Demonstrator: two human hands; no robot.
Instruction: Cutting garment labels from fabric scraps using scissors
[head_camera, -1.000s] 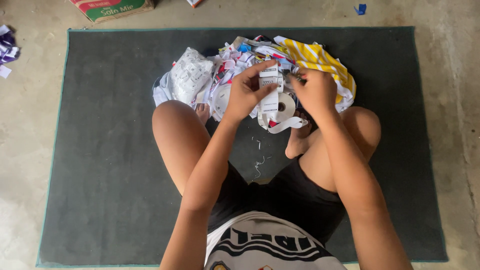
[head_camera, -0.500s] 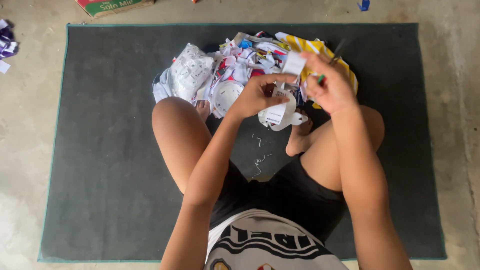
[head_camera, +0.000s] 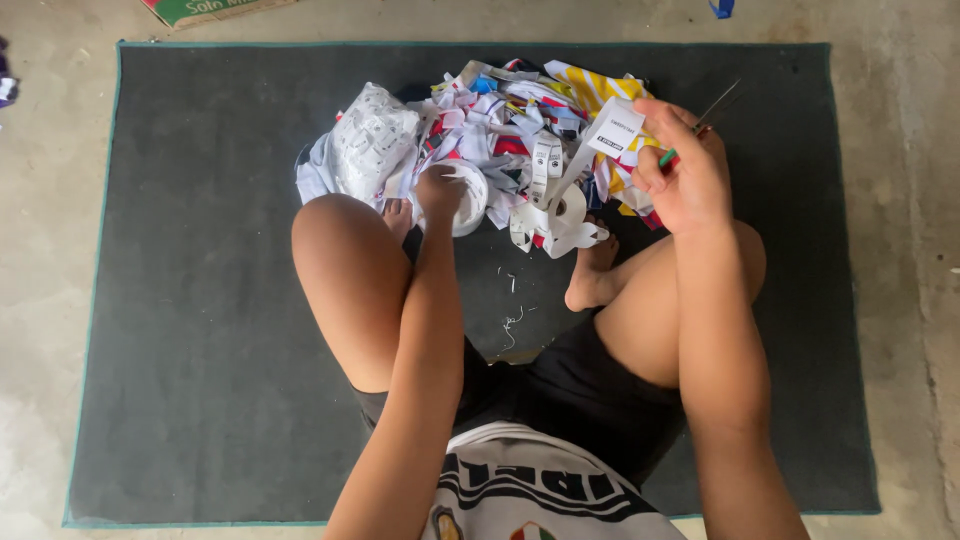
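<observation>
One white printed label strip (head_camera: 556, 182), rising from a loose coil just in front of the bare feet to its free end, pinched up high over the right side of the heap. Probably very light, soft and limp, apt to curl and twist rather than slide; no weight to fight, easy to crease. Best taken flat near the free end, between thumb and fingertip, with the slack left hanging. Right hand (head_camera: 688, 178) raised above the right knee, fingers (head_camera: 660, 122) clenched on that upper end of the strip, and a thin pair of green-handled scissors (head_camera: 716, 104) tucked into the same grasp, blades pointing up and away. Left hand (head_camera: 440, 192) lowered beside the left knee, curled over a round white roll (head_camera: 472, 203) and touching it; whether clamped on it or merely resting, cannot tell from above. Behind both, a heap of colourful cut label scraps (head_camera: 505, 105) with a crumpled white printed sheet (head_camera: 372, 140) at its left edge. Underneath, a dark grey rectangular floor mat (head_camera: 200, 300) dotted with a few pale thread clippings (head_camera: 512, 322), on a bare concrete floor (head_camera: 50, 200); a cardboard box (head_camera: 210, 8) at the top edge.
</observation>
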